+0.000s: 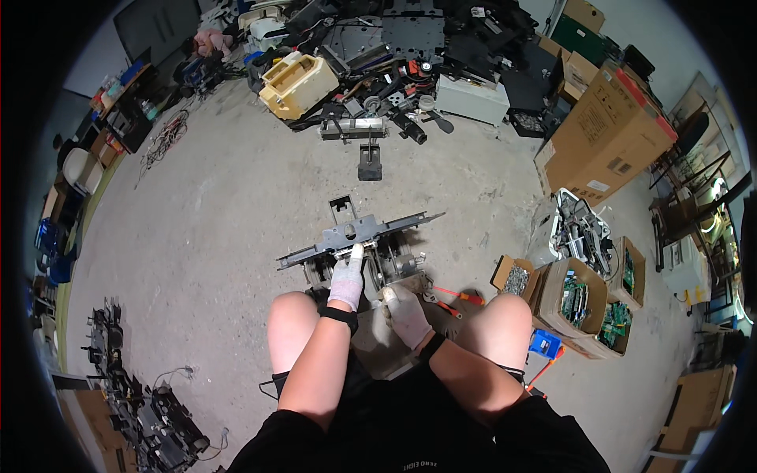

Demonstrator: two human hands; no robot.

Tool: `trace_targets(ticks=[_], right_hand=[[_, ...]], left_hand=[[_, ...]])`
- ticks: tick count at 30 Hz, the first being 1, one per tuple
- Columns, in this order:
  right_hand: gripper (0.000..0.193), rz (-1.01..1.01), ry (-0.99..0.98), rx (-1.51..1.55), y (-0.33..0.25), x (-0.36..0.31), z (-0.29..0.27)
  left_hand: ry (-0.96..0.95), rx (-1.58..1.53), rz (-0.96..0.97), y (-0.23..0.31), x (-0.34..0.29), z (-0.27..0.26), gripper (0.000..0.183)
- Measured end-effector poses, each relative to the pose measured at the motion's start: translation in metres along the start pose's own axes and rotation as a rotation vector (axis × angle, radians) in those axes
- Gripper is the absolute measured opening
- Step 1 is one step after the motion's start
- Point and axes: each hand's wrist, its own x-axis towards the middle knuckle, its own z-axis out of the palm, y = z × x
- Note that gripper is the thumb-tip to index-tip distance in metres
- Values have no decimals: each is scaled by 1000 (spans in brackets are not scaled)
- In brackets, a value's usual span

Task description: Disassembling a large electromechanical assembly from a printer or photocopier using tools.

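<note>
A grey metal machine assembly (364, 230) with a long slanting bar and wheel-like parts under it is in front of my knees. My left hand (347, 281), in a whitish work glove, grips its near side, the thumb laid along the plate. Close by on the right, my gloved right hand (406, 317) is closed at the assembly's near end; what its fingers hold is hidden. Beside that hand are a red-handled screwdriver (468, 298) and a red-handled hand tool (446, 307). Beneath my hands shows a greyish flat surface (378, 345).
A small dark metal part (369, 162) lies beyond the assembly, before a heap of dismantled parts (394, 87). To my right stand cardboard boxes of circuit boards (579, 299), a box of screws (516, 277) and a tall carton (603, 134). Black machine parts (146, 402) lie at lower left.
</note>
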Motion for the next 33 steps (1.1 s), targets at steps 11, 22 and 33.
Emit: trace_targets(ticks=[11, 22, 33], right_hand=[[26, 55, -202, 271, 25, 25, -23], [23, 29, -263, -99, -5, 12, -18], [29, -189, 60, -919, -2, 9, -3]], left_hand=[[-185, -92, 196, 8, -5, 5, 43], [-176, -146, 118, 9, -3, -3, 42], [-157, -163, 179, 12, -4, 2, 44]])
